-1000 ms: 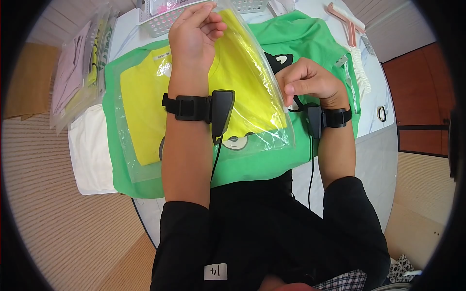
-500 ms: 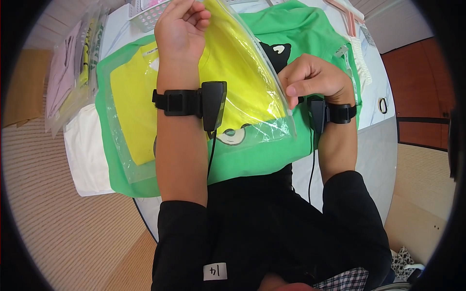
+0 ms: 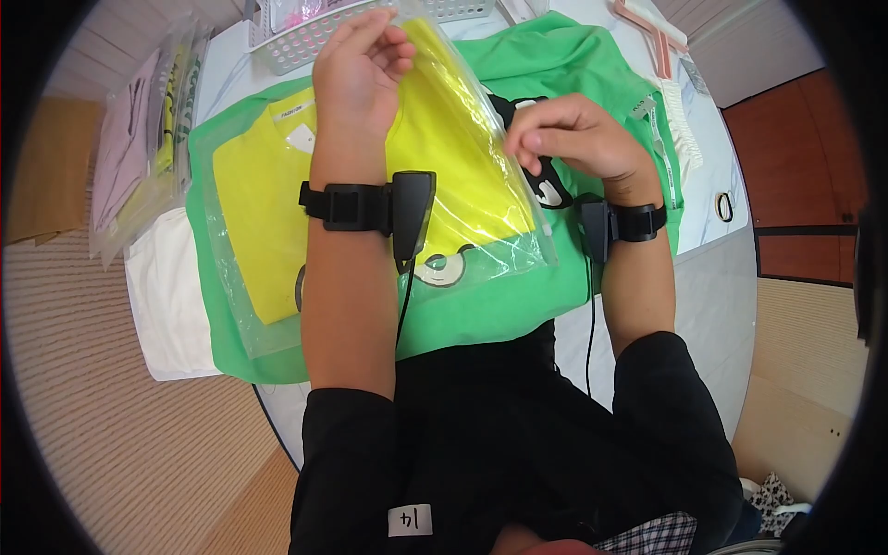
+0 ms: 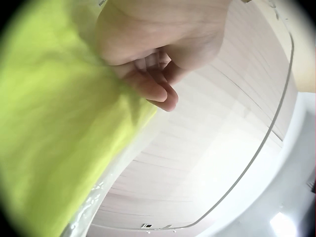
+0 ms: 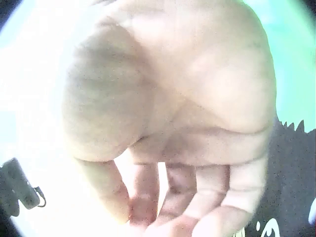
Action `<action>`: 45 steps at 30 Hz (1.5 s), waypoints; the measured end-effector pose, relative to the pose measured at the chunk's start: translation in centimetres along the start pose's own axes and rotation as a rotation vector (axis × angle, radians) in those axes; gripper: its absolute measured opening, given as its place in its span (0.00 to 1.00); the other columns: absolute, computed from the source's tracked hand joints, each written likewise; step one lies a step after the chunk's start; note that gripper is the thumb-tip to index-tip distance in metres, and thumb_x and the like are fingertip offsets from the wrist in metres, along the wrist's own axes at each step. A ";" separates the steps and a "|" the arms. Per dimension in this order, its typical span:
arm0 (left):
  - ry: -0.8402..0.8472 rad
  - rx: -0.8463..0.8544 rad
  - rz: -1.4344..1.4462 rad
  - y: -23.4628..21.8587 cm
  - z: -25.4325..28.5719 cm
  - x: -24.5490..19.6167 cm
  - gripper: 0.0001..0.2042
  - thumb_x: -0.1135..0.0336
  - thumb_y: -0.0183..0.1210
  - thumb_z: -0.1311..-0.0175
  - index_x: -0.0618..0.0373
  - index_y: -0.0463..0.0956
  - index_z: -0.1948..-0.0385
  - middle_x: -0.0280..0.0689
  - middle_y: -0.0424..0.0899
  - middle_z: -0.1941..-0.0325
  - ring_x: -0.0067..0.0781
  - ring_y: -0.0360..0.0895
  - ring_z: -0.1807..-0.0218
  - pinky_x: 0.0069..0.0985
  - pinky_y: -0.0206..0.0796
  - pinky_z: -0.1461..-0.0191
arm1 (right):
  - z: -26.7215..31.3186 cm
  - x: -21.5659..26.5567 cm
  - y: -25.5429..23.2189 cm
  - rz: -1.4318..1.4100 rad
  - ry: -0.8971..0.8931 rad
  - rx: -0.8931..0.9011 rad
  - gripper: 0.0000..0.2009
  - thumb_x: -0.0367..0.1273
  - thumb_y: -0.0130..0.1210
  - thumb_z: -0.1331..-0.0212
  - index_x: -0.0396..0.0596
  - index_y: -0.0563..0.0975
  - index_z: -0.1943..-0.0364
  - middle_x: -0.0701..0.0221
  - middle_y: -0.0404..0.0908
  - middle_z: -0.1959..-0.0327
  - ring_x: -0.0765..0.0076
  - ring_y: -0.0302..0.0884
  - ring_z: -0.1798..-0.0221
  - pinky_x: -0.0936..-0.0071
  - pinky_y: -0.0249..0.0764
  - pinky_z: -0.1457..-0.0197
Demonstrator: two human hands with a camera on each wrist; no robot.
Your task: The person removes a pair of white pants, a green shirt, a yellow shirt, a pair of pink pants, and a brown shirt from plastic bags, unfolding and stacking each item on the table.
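Observation:
A folded yellow shirt with a white tag lies inside a clear plastic bag, on top of a spread green garment. My left hand grips the bag's far right corner, lifting it; in the left wrist view, curled fingers overlap the yellow cloth. At the bag's right edge, my right hand pinches the rim between thumb and fingers. The right wrist view shows its palm and bent fingers, with the pinched edge hidden. A black print on the green garment shows beside the bag.
A white perforated basket stands at the back. Bagged clothes lie at the left, white cloth at the table's left edge. A pink-and-white strap-like item and a dark ring are on the right.
My right hand has slid up along the bag's right edge, away from its near corner. My left hand keeps hold of the far corner.

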State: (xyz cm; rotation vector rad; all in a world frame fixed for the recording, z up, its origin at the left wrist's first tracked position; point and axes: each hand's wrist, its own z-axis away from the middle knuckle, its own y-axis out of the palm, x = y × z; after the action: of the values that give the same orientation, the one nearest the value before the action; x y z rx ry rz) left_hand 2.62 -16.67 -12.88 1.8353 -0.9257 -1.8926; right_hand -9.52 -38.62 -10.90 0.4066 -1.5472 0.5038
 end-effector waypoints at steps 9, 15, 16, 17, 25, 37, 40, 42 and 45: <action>-0.050 -0.025 -0.121 1.4 0.9 0.6 0.08 0.69 0.55 0.36 0.62 0.76 0.59 0.34 0.77 0.73 0.25 0.74 0.72 0.18 0.65 0.70 | -1.9 -1.3 0.5 0.099 0.033 -0.407 0.11 0.29 0.53 0.39 0.43 0.78 0.53 0.79 0.76 0.73 0.85 0.70 0.72 0.85 0.68 0.66; -0.066 -0.028 -0.193 1.5 1.0 1.0 0.10 0.67 0.54 0.35 0.61 0.76 0.57 0.35 0.77 0.73 0.25 0.74 0.73 0.18 0.64 0.69 | -1.9 -1.3 0.5 0.099 -0.001 -0.427 0.12 0.27 0.55 0.41 0.43 0.77 0.53 0.79 0.76 0.73 0.86 0.69 0.72 0.85 0.68 0.66; -0.066 -0.013 -0.206 1.5 1.0 1.1 0.10 0.67 0.54 0.35 0.60 0.76 0.56 0.36 0.78 0.73 0.25 0.74 0.72 0.19 0.64 0.69 | -1.9 -1.6 0.4 0.102 -0.003 -0.425 0.12 0.27 0.55 0.41 0.43 0.77 0.53 0.79 0.76 0.73 0.86 0.69 0.72 0.85 0.68 0.66; -0.062 -0.014 -0.205 1.6 1.0 1.2 0.10 0.67 0.54 0.35 0.60 0.76 0.56 0.36 0.78 0.73 0.25 0.74 0.72 0.19 0.64 0.69 | -1.9 -2.0 0.3 0.070 -0.037 -0.400 0.12 0.27 0.56 0.42 0.43 0.77 0.53 0.79 0.75 0.72 0.85 0.69 0.71 0.85 0.68 0.65; -0.120 -0.021 -0.337 2.2 1.3 1.2 0.20 0.69 0.53 0.37 0.61 0.67 0.43 0.43 0.79 0.69 0.29 0.75 0.70 0.22 0.66 0.67 | -2.3 -3.3 0.3 0.462 -0.034 -0.491 0.20 0.35 0.65 0.49 0.44 0.77 0.51 0.69 0.75 0.63 0.79 0.70 0.66 0.81 0.70 0.62; -0.115 -0.136 -0.281 1.7 1.1 1.1 0.16 0.72 0.52 0.39 0.61 0.69 0.48 0.41 0.77 0.72 0.30 0.75 0.71 0.24 0.66 0.68 | -3.6 -2.5 2.3 0.874 0.078 -0.375 0.26 0.41 0.65 0.55 0.41 0.76 0.52 0.54 0.75 0.60 0.49 0.71 0.61 0.60 0.70 0.53; -0.095 -0.161 -0.285 1.4 0.9 0.9 0.15 0.72 0.52 0.38 0.60 0.69 0.50 0.39 0.76 0.73 0.30 0.74 0.73 0.24 0.65 0.69 | -3.4 -2.5 2.1 0.870 -0.051 -0.333 0.22 0.36 0.62 0.52 0.39 0.75 0.53 0.58 0.77 0.58 0.56 0.73 0.58 0.64 0.70 0.52; -0.077 -0.163 -0.255 0.9 0.9 0.6 0.14 0.72 0.52 0.38 0.61 0.69 0.50 0.39 0.76 0.74 0.30 0.74 0.73 0.24 0.65 0.70 | -3.3 -2.5 2.0 0.288 -0.109 -0.341 0.20 0.31 0.60 0.51 0.37 0.74 0.52 0.65 0.78 0.59 0.67 0.75 0.57 0.70 0.72 0.53; -0.038 -0.184 -0.193 0.2 1.0 0.0 0.13 0.72 0.52 0.38 0.61 0.70 0.52 0.38 0.74 0.74 0.30 0.73 0.73 0.24 0.64 0.70 | -2.5 -1.2 1.8 -0.135 -0.017 -0.361 0.20 0.27 0.57 0.51 0.36 0.73 0.51 0.70 0.78 0.58 0.74 0.76 0.57 0.76 0.72 0.53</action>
State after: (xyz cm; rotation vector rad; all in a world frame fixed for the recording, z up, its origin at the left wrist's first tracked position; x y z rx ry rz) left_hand 1.66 -16.59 -12.76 1.8401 -0.5808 -2.0564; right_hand -8.39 -35.86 -12.21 0.2339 -1.5768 0.1112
